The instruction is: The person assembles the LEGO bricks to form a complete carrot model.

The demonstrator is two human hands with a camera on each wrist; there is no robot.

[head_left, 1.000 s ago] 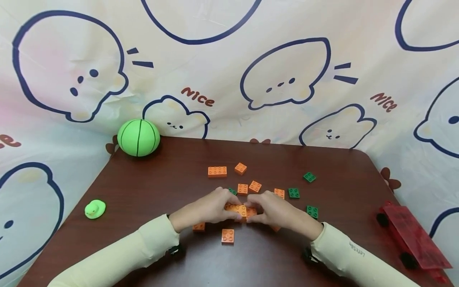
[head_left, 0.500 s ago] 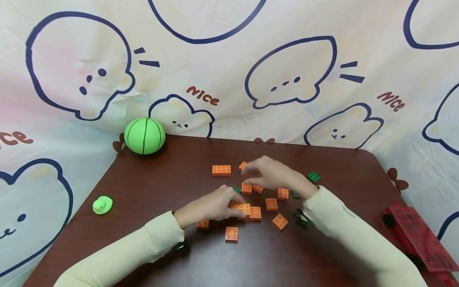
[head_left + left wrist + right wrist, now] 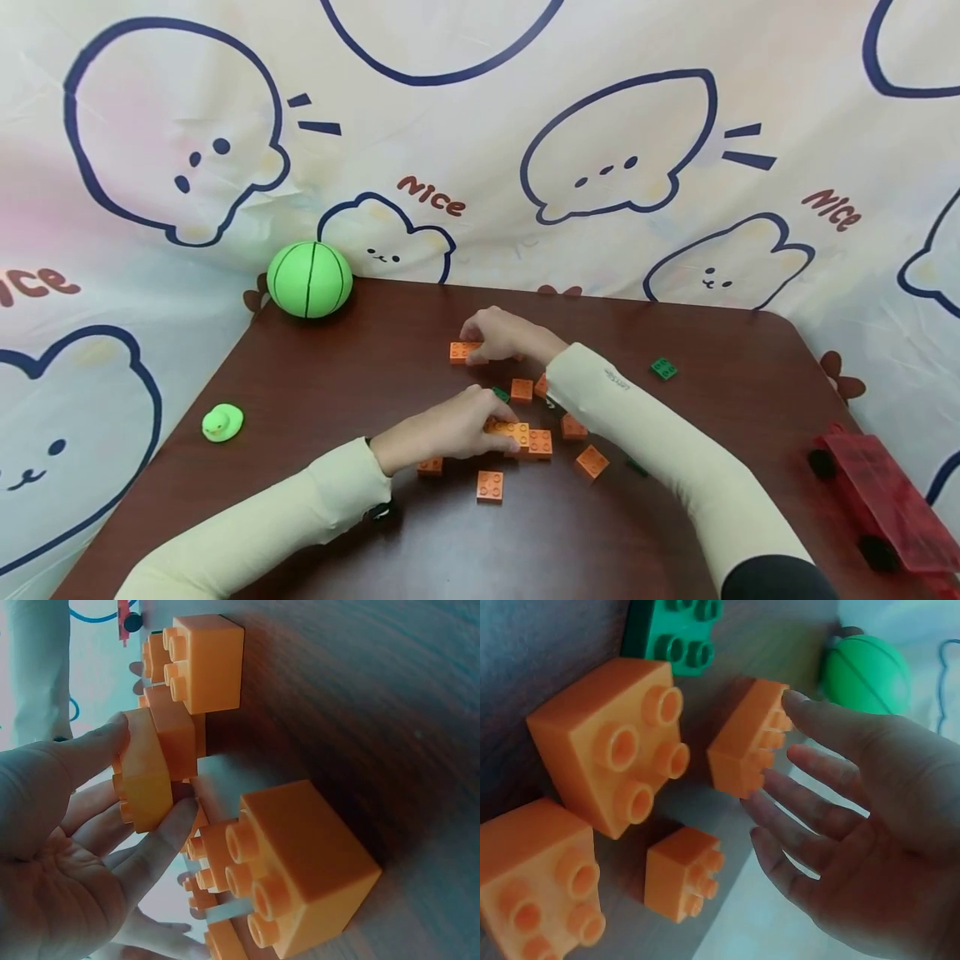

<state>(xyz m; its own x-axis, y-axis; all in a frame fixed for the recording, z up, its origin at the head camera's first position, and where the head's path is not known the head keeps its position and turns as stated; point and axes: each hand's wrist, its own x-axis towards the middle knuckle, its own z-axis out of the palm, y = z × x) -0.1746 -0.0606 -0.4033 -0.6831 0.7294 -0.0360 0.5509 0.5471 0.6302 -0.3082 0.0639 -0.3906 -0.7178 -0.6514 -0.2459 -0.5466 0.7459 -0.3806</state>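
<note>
My left hand pinches a light-orange building brick between thumb and fingers. That brick sits on another orange brick, low on the table; the hand hides part of both. Farther back, my right hand is at the long orange brick. In the right wrist view its fingers are extended, with thumb and fingertips beside the studded side of that long brick; whether they touch it I cannot tell. A single square orange brick lies in front of the left hand.
Several loose orange bricks and green bricks lie around the hands on the dark table. A green ball stands at the back left, a green toy duck at left. At right is a red toy car.
My right hand has left the joined bricks and moved up and leftward to the long orange brick at the back. The left hand keeps hold of its brick. The head view has shifted slightly.
</note>
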